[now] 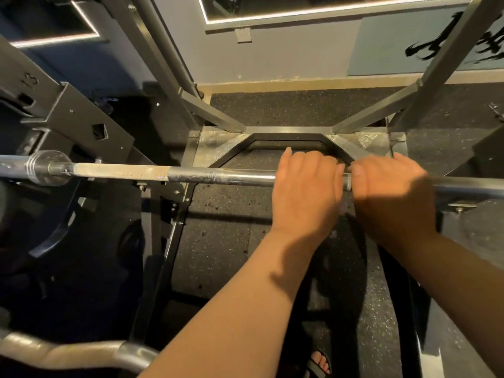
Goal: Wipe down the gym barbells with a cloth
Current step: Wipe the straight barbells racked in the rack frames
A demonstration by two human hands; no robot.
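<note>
The barbell [218,176] runs from 9 to 3 o'clock across the rack [79,115]. The left hand [305,186] and right hand [392,192] are side by side toward 3, both curled over it.

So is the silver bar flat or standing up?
Lying flat: the long silver metal barbell runs sideways, left hand and right hand curled over it.
</note>
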